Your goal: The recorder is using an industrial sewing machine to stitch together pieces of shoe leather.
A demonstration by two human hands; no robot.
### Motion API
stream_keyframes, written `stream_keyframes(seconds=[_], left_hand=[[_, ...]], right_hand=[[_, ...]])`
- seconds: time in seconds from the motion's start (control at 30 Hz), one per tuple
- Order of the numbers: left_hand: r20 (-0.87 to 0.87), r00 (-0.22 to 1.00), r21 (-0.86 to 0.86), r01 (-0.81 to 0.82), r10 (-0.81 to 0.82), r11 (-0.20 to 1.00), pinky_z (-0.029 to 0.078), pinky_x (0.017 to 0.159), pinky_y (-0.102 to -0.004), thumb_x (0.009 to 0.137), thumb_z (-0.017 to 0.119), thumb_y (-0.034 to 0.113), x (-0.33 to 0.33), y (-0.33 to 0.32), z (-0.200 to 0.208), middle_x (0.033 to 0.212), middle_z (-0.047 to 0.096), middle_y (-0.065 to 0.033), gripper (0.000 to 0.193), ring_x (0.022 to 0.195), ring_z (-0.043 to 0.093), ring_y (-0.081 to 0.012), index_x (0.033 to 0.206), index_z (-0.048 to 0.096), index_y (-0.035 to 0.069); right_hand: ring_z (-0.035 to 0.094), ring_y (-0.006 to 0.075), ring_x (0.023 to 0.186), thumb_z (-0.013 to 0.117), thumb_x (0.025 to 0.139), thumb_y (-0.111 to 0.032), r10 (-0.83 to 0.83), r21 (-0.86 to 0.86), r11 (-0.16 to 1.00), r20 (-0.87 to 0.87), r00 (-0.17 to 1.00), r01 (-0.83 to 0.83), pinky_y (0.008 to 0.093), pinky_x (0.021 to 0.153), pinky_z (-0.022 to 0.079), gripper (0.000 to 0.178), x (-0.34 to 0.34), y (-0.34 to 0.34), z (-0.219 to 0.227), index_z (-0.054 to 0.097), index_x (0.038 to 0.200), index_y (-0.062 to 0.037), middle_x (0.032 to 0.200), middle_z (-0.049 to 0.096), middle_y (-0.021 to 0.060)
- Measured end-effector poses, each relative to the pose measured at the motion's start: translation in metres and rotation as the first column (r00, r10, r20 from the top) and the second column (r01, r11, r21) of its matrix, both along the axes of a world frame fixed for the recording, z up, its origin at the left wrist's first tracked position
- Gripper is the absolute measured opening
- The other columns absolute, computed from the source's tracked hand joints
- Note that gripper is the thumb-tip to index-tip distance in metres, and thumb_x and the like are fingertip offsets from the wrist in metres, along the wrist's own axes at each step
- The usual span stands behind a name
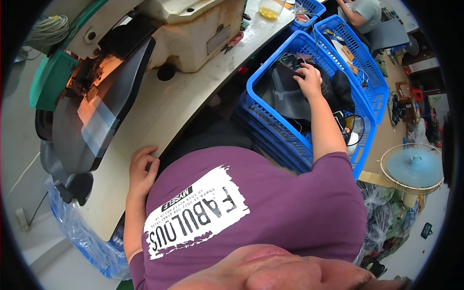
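My right hand (309,79) reaches into a blue plastic basket (270,104) at the right. Its fingers are closed over the upper edge of a black, smooth, leather-like piece (287,89). More dark material lies beside and under that piece, and its shape is hard to make out. My left hand (143,166) rests at the front edge of the pale worktable (133,145), fingers loosely bent and apart, holding nothing.
A cream machine (188,38) stands on the table, with a lit black platform (89,130) at the left. Red-handled snips (233,42) lie behind it. A second blue basket (379,92), a fan (413,166) and a seated person (360,14) are at the right.
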State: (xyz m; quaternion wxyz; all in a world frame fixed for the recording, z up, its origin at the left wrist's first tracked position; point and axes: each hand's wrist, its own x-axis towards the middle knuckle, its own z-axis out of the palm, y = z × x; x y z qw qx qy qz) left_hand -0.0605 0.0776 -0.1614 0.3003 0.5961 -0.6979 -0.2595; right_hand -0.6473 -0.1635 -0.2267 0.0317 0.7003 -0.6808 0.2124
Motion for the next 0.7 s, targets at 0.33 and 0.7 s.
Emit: stream_keyframes(seconds=[0.33, 0.7], left_hand=[[-0.126, 0.987, 0.037, -0.095, 0.099, 0.995, 0.048, 0.098, -0.0403, 0.088, 0.067, 0.002, 0.004, 0.013, 0.008, 0.121, 0.069, -0.0161, 0.008, 0.114, 0.063, -0.0327, 0.084, 0.060, 0.000], [-0.022, 0.825, -0.032, -0.565, 0.565, 0.824, 0.051, 0.094, -0.0345, 0.103, 0.054, 0.007, 0.132, 0.105, 0.066, 0.119, 0.069, -0.0143, 0.019, 0.105, 0.065, -0.0224, 0.108, 0.066, -0.007]], right_hand=[[0.046, 0.0319, 0.137, 0.084, 0.075, -0.043, 0.011, 0.015, 1.000, -0.100, 0.995, -0.010, 0.0524, 0.113, 0.031, 0.081, 0.024, -0.005, -0.032, 0.052, 0.146, -0.0234, 0.143, 0.054, 0.0107], [0.051, 0.0318, 0.106, 0.082, 0.069, -0.058, 0.011, -0.309, 0.947, -0.236, 0.972, -0.086, 0.0478, 0.098, 0.037, 0.085, 0.035, 0.018, -0.042, 0.057, 0.140, -0.0192, 0.108, 0.056, 0.0097]])
